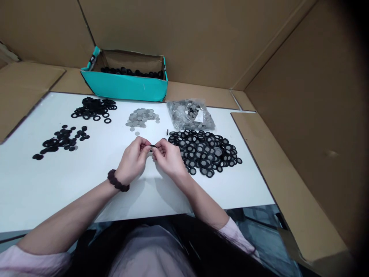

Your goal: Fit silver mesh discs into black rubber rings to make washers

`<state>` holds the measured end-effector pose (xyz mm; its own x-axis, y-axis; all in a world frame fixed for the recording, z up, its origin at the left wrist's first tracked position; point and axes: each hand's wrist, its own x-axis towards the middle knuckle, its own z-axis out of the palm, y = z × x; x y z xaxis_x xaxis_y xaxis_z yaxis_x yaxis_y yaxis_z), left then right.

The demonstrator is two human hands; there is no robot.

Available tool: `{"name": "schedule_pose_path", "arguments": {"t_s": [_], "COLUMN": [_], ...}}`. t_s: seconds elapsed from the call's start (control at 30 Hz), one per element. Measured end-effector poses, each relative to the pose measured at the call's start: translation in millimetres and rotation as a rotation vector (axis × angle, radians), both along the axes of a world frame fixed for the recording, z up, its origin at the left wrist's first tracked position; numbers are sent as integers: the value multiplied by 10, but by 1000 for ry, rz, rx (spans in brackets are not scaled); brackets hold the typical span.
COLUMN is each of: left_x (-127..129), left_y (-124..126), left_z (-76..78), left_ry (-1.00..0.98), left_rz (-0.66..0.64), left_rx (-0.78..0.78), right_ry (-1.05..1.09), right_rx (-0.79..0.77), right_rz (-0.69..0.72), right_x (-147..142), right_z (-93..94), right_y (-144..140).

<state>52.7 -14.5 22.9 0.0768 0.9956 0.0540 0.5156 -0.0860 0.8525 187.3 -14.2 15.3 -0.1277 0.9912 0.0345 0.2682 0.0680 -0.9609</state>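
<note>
1. Closest to the camera lay the person's lap in dark and pale cloth, with both bare forearms reaching out over the white flat surface [57,184].
2. Left hand [133,159], with a dark beaded bracelet [118,181] at the wrist, and right hand [170,157] met at mid-surface; each grip was pinched together on one small black rubber ring [152,146] held between the fingertips.
3. Just right of the hands spread a large pile of black rings with grey mesh centres [204,152], seemingly the finished pieces, which suggested a good part of the work was already done.
4. Much seemed left: a heap of loose grey mesh discs [142,117], a clear plastic bag of more grey discs [190,114], a pile of open black rings [93,107] and a scatter of small black solid-looking pieces [60,140] all lay on the far and left parts of the surface, well apart from the hands.
5. A teal cardboard box [127,86] at the back held more black parts.
6. Hidden or unclear: whether a mesh disc already sat in the held ring could not be told, since fingers covered it; the box's contents showed only along the top; the far-right edge of the view was dark.
</note>
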Motion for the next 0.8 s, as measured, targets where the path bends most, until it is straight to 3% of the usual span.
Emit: {"name": "schedule_pose_path", "arguments": {"t_s": [0.07,0.23,0.6,0.8], "left_x": [9,-24,-54,-33], "left_y": [6,72,81,74], "left_z": [24,58,38,47], "left_ry": [-20,-322,-401,-348], "left_rz": [6,-60,-16,22], "left_rx": [18,-197,-284,-291], "right_ry": [74,373,337,181], "right_rx": [-78,-372,-388,-203], "right_rz": [-1,81,85,80], "right_x": [-17,-5,15,10], "right_z": [-20,-51,-24,-70], "right_y": [18,95,91,56]}}
